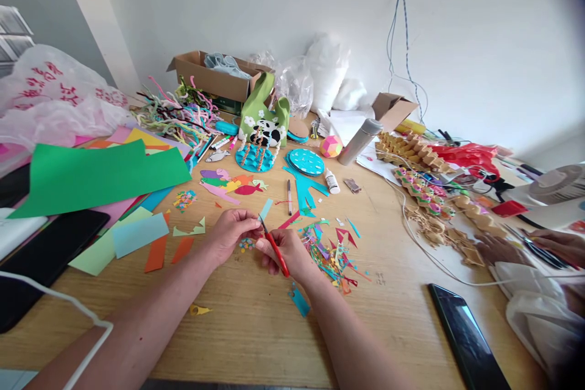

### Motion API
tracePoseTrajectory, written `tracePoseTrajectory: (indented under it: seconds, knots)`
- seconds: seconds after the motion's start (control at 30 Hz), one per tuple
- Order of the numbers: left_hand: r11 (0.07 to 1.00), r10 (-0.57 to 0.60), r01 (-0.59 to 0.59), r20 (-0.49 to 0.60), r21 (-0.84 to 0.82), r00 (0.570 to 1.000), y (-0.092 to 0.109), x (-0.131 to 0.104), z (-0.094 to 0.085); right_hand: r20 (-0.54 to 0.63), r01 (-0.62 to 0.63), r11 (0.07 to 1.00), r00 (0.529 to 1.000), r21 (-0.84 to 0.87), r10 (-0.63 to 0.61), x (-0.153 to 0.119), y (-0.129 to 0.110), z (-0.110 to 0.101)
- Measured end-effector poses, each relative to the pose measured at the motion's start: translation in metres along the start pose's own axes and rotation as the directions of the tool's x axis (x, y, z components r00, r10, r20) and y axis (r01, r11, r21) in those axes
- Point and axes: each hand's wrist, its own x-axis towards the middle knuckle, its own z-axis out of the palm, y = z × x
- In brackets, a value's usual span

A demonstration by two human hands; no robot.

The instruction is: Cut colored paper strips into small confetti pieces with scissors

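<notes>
Red-handled scissors [275, 251] are in my right hand [292, 256], with the fingers closed about the handles and the blades pointing up and left. My left hand [235, 231] pinches at the blade tips, where a narrow light blue paper strip [265, 207] sticks out past the fingertips. Small round paper dots [247, 245] lie on the table just beneath the hands. To the right of my right hand spreads a heap of coloured paper scraps [326, 253]. Cut paper fish [233, 181] in several colours lie beyond my left hand.
Coloured paper sheets [105, 177] are stacked at the left, near a black phone-like slab [50, 262]. A pen [289, 196], a glue bottle [332, 181] and a grey flask [361, 141] stand or lie farther back. At right are a phone [468, 335], a cable and another person's hands [498, 250].
</notes>
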Motion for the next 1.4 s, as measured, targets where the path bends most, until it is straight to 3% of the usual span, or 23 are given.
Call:
tracePoseTrajectory:
  seconds: [1.07, 1.4]
  knots:
    - [0.999, -0.043, 0.043, -0.011, 0.009, 0.999, 0.0025, 0.0010, -0.0030, -0.006, -0.050, 0.997, 0.999, -0.059, 0.049, -0.0026, -0.0077, -0.0006]
    - [0.999, -0.026, 0.028, 0.042, -0.036, 0.999, 0.0025, 0.0018, -0.0044, -0.021, -0.054, 0.998, 0.998, -0.041, 0.054, -0.0015, -0.0057, -0.0003]
